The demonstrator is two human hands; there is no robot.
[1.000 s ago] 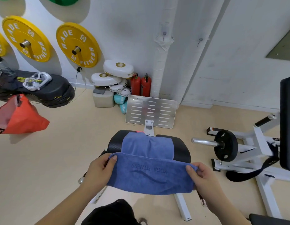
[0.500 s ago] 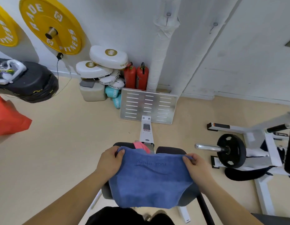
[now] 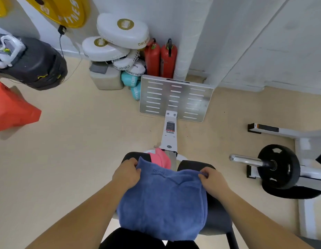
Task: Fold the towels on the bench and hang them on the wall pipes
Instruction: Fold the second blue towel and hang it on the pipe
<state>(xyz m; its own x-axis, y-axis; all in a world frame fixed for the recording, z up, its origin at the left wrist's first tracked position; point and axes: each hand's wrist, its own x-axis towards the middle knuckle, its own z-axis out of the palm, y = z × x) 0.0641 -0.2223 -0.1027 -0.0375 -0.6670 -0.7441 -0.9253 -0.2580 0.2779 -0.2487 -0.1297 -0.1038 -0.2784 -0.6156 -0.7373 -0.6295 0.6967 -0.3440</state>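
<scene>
A blue towel point(image 3: 163, 202), folded over on itself, lies across the black padded bench point(image 3: 217, 216) right below me. My left hand point(image 3: 128, 172) grips its far left corner and my right hand point(image 3: 212, 180) pinches its far right corner. A pink towel point(image 3: 160, 159) pokes out from under the blue one at the bench's far end. A white wrapped wall pipe point(image 3: 190, 33) runs up the wall behind the bench; a second, slanted pipe point(image 3: 260, 33) rises to its right.
A metal footplate point(image 3: 175, 97) stands beyond the bench, with two red fire extinguishers point(image 3: 160, 58) and stacked white pads point(image 3: 120, 40) behind it. A weight plate on a bar point(image 3: 278, 166) sits at the right. A red bag point(image 3: 10, 108) and black pads point(image 3: 35, 62) lie left.
My hands carried the towel's near edge forward over the rest and laid it down on the bench, doubling the towel. The view tilted down and moved closer.
</scene>
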